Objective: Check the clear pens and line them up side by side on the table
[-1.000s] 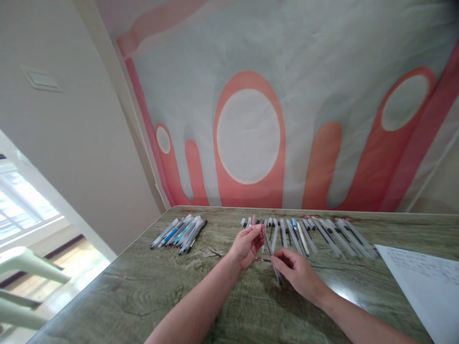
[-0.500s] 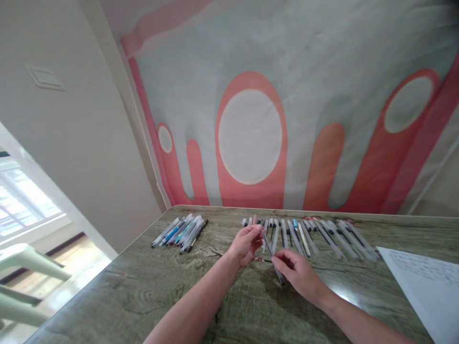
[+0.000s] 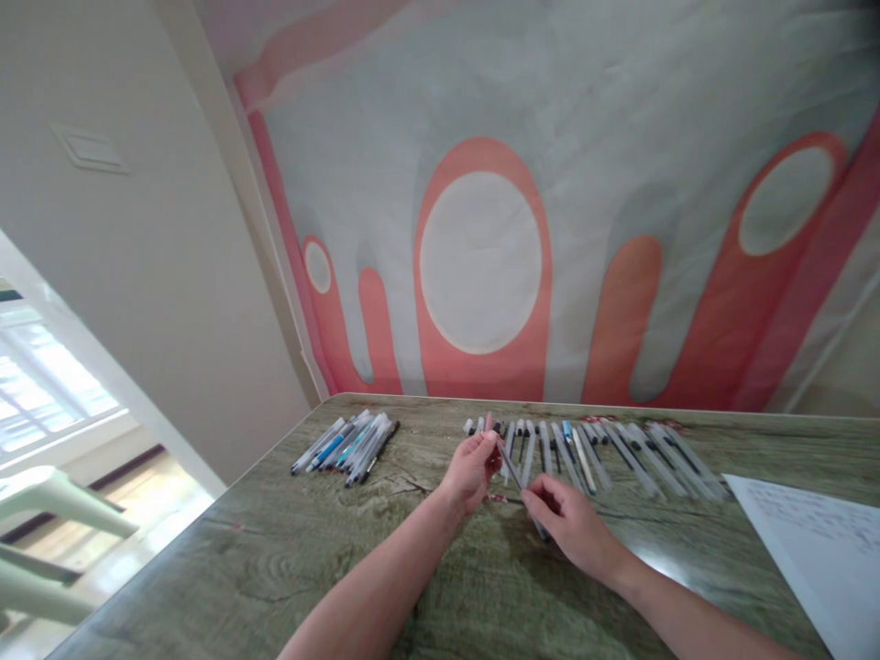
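Observation:
A slim pen (image 3: 511,469) with a dark lower end slants between my two hands above the table. My left hand (image 3: 471,469) pinches its upper end between thumb and fingers; the very tip is hidden there. Lower down, my right hand (image 3: 565,515) grips the barrel, and the dark end sticks out below the fingers. Just behind my hands lies a spread row of pens and clear barrels (image 3: 636,458), with small caps (image 3: 521,427) along its far side. Among them are a cream pen (image 3: 584,460) and a blue-tipped one.
A bunch of pens (image 3: 350,445) lies on the left of the wood-patterned table (image 3: 275,559). At the right edge rests a white sheet with writing (image 3: 818,541). A wall with a pink print stands behind the table. Pale green chair parts (image 3: 55,522) show at lower left.
The pen tilts further, its upper end shifting slightly left with my left hand. My right hand keeps its grip, nearly still. The view has turned a little left.

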{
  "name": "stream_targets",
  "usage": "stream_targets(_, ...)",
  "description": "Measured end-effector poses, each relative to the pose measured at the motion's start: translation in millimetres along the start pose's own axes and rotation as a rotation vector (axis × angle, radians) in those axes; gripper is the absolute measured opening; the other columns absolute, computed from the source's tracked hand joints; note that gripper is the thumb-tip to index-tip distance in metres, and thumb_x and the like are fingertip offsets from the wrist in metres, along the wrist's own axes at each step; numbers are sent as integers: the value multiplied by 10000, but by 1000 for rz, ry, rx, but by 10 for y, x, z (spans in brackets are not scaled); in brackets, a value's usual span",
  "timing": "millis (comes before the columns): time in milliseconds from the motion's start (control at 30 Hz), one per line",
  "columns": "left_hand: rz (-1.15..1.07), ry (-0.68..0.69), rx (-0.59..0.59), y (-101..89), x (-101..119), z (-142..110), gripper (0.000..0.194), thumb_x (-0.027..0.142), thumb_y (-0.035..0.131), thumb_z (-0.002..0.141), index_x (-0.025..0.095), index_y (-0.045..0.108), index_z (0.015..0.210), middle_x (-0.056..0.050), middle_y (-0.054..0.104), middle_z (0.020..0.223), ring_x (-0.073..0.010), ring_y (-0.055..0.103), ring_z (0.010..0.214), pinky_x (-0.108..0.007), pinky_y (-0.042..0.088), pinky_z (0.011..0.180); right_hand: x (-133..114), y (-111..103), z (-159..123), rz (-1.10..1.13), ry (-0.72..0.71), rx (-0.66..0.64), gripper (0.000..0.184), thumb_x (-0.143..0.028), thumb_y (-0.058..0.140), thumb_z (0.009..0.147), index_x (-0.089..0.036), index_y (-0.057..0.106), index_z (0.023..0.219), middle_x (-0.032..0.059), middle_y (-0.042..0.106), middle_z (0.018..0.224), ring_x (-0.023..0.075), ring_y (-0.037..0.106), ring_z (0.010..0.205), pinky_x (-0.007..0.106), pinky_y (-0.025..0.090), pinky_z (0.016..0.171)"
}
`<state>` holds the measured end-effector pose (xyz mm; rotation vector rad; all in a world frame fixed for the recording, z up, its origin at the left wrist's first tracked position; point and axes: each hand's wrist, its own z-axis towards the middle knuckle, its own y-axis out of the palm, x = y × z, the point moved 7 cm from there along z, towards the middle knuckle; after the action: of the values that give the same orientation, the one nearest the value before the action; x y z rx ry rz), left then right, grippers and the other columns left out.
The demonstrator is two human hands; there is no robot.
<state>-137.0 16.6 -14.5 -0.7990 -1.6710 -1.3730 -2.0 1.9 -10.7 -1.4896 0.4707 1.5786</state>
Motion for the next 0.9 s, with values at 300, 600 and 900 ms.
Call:
stream_targets(300, -80, -6, 15, -39, -40, 54, 279, 379, 651, 657, 125, 537, 675, 1, 523, 631, -63, 463, 549, -203, 355, 551, 11, 7, 1, -53, -21, -8, 249, -381, 438, 803, -170, 506, 690, -23, 491, 585, 114, 440, 548, 232, 349, 519)
stream_targets(600, 753, 234, 354, -755, 488, 297, 285, 398, 439, 785, 143, 553, 725, -34, 586, 725, -112, 521, 678, -209, 364, 601, 28, 48, -33, -76, -17, -14, 245, -384, 452, 793, -178, 503, 669, -32, 477, 561, 110, 422, 531, 223, 328, 500)
stream_targets(900, 1602, 255, 463, -737, 508, 457, 269, 343, 386, 826, 163, 585, 838, -93, 615, 877, -180, 546, 829, -253, 332, 694, 30, 50, -22, -70, -15, -22, 233, -362, 456, 795, -178, 490, 658, -30, 466, 562, 109, 416, 537, 221, 328, 503)
